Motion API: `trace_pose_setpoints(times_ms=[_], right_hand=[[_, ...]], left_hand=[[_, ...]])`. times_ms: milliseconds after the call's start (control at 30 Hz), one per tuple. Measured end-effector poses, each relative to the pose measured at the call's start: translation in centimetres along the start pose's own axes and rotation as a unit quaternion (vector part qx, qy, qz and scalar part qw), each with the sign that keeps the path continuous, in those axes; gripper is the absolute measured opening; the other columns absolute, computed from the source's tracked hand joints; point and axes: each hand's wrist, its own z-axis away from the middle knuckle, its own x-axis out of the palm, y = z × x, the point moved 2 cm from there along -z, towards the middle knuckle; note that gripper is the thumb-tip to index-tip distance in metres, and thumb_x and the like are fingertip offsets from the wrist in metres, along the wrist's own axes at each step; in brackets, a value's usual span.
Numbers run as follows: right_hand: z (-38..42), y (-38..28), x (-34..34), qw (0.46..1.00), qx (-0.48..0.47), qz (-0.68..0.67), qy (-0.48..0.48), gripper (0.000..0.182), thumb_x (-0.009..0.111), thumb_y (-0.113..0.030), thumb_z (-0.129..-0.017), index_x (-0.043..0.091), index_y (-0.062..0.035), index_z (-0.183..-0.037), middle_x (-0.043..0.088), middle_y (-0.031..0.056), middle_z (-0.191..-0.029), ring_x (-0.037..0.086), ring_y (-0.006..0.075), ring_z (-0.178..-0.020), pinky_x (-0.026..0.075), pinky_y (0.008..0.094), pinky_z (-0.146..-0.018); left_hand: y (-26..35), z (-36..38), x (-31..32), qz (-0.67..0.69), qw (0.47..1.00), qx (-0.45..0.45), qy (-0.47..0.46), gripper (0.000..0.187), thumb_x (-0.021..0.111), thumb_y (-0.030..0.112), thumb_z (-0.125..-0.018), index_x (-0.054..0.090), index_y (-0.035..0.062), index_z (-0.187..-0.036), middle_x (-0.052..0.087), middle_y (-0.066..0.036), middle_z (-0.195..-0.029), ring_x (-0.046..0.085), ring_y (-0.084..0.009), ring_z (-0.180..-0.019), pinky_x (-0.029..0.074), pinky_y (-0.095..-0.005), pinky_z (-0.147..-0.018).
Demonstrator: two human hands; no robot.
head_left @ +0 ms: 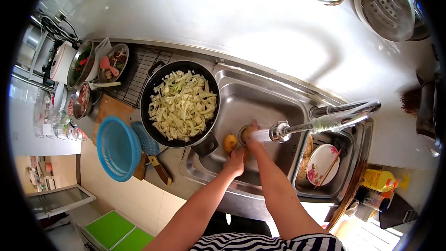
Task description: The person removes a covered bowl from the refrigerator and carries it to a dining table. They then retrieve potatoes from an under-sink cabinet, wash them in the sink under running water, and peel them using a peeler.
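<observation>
Both of my hands are low in the steel sink [278,107], close together under the faucet. My left hand [235,161] is closed, its fingers curled toward the drain; what it holds, if anything, is hidden. Water from the faucet [281,131] runs over my right hand [254,140], which is also closed. A tan, rounded shape shows at its fingers, but spray blurs it. One yellow-brown potato [230,142] lies on the sink floor, just left of the hands. The drain [242,135] is partly covered by the right hand.
A black pan [145,104] full of cut cauliflower [181,104] overlaps the sink's left edge. Beyond it are a blue basket [118,148], a knife [160,171] and bowls of food [116,60]. The right basin holds a flowered plate [321,160] with chopsticks [329,169].
</observation>
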Motion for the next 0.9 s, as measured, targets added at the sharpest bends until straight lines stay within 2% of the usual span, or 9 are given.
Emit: trace_pose_setpoints(times_ms=[67,167,333,400,467,533,700,833,900], right_hand=[[-1.1,-1.6,-2.1,0.905,0.279,0.004,-0.323,0.062,0.064,-0.03,-0.075,0.045,-0.0016,-0.127,0.05,0.0263,-0.123,0.047,0.0367,-0.116,0.035,0.0418,-0.099],[-0.1,0.5,-0.7,0.866,0.21,0.026,-0.453,0.058,0.067,-0.038,-0.072,0.054,-0.0006,-0.114,0.05,0.0266,-0.122,0.046,0.0331,-0.118,0.034,0.0419,-0.1],[3.6,0.7,-4.8,0.911,0.283,-0.1,-0.284,0.055,0.069,-0.044,-0.072,0.061,-0.0016,-0.106,0.061,0.0215,-0.101,0.058,0.0311,-0.094,0.045,0.0395,-0.082],[5.1,0.3,-6.6,0.911,0.295,-0.056,-0.284,0.055,0.069,-0.045,-0.073,0.061,-0.0023,-0.108,0.064,0.0181,-0.092,0.062,0.0291,-0.081,0.049,0.037,-0.072],[6.4,-1.1,-6.9,0.847,0.346,-0.352,-0.199,0.054,0.067,-0.045,-0.077,0.061,-0.0027,-0.11,0.063,0.0112,-0.079,0.059,0.0205,-0.064,0.048,0.0304,-0.057],[6.0,-2.0,-7.6,0.838,0.379,-0.319,-0.23,0.051,0.064,-0.043,-0.082,0.06,-0.0025,-0.111,0.06,0.0078,-0.077,0.053,0.0111,-0.062,0.045,0.0253,-0.055],[4.3,-2.9,-8.4,0.923,0.253,-0.173,-0.23,0.056,0.049,-0.052,-0.088,0.056,-0.0006,-0.108,0.062,0.0245,-0.088,0.061,0.0416,-0.081,0.047,0.0453,-0.072],[3.7,-3.0,-8.5,0.916,0.216,-0.147,-0.303,0.055,0.047,-0.05,-0.089,0.049,-0.0003,-0.112,0.057,0.0311,-0.103,0.053,0.0494,-0.096,0.043,0.0517,-0.082],[4.4,-2.3,-7.1,0.908,0.294,-0.169,-0.248,0.059,0.044,-0.054,-0.088,0.05,-0.0002,-0.112,0.057,0.0316,-0.104,0.053,0.0497,-0.097,0.042,0.0526,-0.083]], left_hand=[[-0.4,-0.1,-0.3,0.031,0.999,-0.009,0.003,0.05,0.049,0.01,-0.084,0.036,0.0139,-0.132,0.033,-0.019,-0.135,0.045,-0.0385,-0.115,0.042,-0.0469,-0.094],[-0.6,-0.4,-0.4,0.02,1.0,-0.007,0.004,0.046,0.051,0.014,-0.084,0.042,0.0081,-0.129,0.038,-0.022,-0.132,0.048,-0.0406,-0.112,0.042,-0.0456,-0.094],[-1.4,-3.4,0.9,0.313,0.933,0.057,0.166,0.043,0.058,0.027,-0.085,0.05,0.0025,-0.118,0.054,-0.019,-0.115,0.053,-0.0342,-0.106,0.042,-0.04,-0.091],[-0.2,-3.4,0.7,0.442,0.881,0.044,0.162,0.045,0.059,0.031,-0.085,0.049,0.0021,-0.118,0.054,-0.017,-0.112,0.054,-0.0295,-0.103,0.043,-0.0374,-0.089],[0.4,-3.4,0.4,0.562,0.812,0.027,0.154,0.047,0.06,0.034,-0.085,0.049,0.0018,-0.117,0.055,-0.015,-0.11,0.054,-0.0248,-0.1,0.043,-0.0349,-0.087],[0.6,-3.9,0.9,0.616,0.781,0.004,0.103,0.05,0.061,0.038,-0.086,0.042,0.0071,-0.122,0.053,-0.008,-0.107,0.053,-0.0175,-0.094,0.046,-0.0327,-0.079],[0.3,-5.6,1.9,0.652,0.749,-0.018,0.12,0.041,0.059,0.036,-0.089,0.041,0.0109,-0.116,0.052,-0.008,-0.103,0.053,-0.0163,-0.092,0.047,-0.0324,-0.076],[0.9,-5.6,2.4,0.685,0.715,-0.044,0.131,0.038,0.056,0.034,-0.091,0.04,0.0103,-0.115,0.05,-0.008,-0.104,0.051,-0.0172,-0.093,0.045,-0.0314,-0.079],[1.0,-5.6,2.6,0.674,0.723,-0.04,0.146,0.038,0.056,0.034,-0.091,0.039,0.01,-0.116,0.05,-0.008,-0.105,0.05,-0.0176,-0.094,0.045,-0.0312,-0.08]])
